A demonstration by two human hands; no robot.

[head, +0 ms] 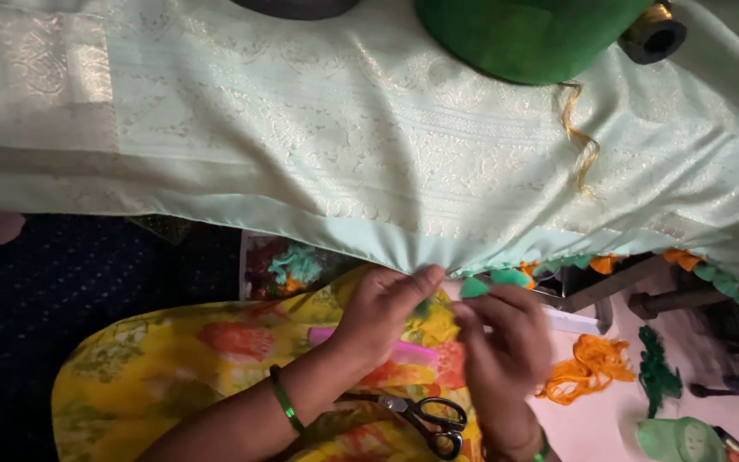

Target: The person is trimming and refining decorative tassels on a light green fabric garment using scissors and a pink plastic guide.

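a: what's the cloth like?

b: pale mint fabric (pixel 369 137), silky with a woven gold pattern, draped across the top. its lower hem carries small green and orange tassels (pixel 729 287), soft and tufted.

a: and the hands?

b: the left hand (pixel 384 308) reaches up, thumb and fingers pinched shut on the hem's folded edge. the right hand (pixel 504 329) sits just beside it, fingers curled and closed around a green tassel (pixel 493 281) at the hem.

a: anything else around?

b: black-handled scissors (pixel 425 417) lie on the yellow flowered cloth (pixel 173 359) below the wrists. loose orange thread (pixel 588 368) and dark green thread (pixel 656 372) lie in tangled heaps to the right.
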